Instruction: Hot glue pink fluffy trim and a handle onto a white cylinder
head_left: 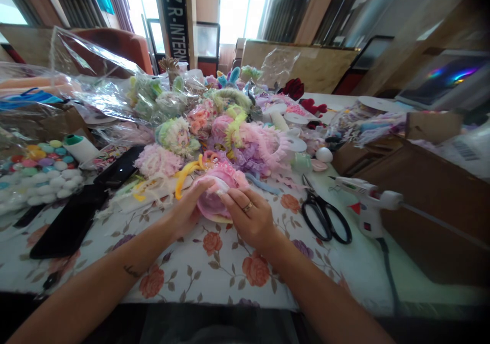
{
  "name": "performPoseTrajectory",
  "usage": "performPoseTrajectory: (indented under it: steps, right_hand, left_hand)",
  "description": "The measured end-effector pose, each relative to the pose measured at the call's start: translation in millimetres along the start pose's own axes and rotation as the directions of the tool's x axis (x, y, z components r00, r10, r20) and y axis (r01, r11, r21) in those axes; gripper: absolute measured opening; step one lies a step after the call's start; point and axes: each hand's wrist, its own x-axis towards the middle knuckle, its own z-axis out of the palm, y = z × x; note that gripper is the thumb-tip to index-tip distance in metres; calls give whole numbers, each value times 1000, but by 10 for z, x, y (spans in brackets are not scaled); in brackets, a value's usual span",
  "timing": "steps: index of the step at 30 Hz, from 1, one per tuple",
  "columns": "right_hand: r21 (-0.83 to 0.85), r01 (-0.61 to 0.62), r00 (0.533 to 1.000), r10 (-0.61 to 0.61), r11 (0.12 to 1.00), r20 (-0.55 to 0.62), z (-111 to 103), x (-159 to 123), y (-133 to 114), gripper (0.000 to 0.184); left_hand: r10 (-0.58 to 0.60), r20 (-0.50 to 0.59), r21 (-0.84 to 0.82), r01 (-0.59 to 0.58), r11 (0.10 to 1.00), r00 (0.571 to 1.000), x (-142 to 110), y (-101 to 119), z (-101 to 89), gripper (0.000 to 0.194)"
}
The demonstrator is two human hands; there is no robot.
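Note:
Both hands are closed around a round pink piece with a ruffled pink trim along its far edge; its exact kind is not clear. My left hand grips its left side, the thumb lying over the top. On the right side, my right hand, with a ring on one finger, pinches whitish material at the rim. The fingertips partly hide the piece. Just beyond it lie a yellow fuzzy strip and a heap of pastel ruffled trims.
Black-handled scissors lie to the right, beside a white glue gun with its cord and a cardboard box. On the left are a black phone, bags of pompoms and a thread spool. A floral cloth covers the table.

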Motion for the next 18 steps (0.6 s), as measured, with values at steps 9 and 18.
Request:
performPoseTrajectory:
  steps: [9,18]
  right_hand:
    - [186,-217,973,228,958,-42,-7,50,-36,22]
    - [244,-266,958,285,932,-42,14,29,-45,18]
  left_hand:
    - [-11,60,-23,13,1000,998,17,53,8,23]
    - [11,9,-30,-11,999,1000,6,42,17,23]
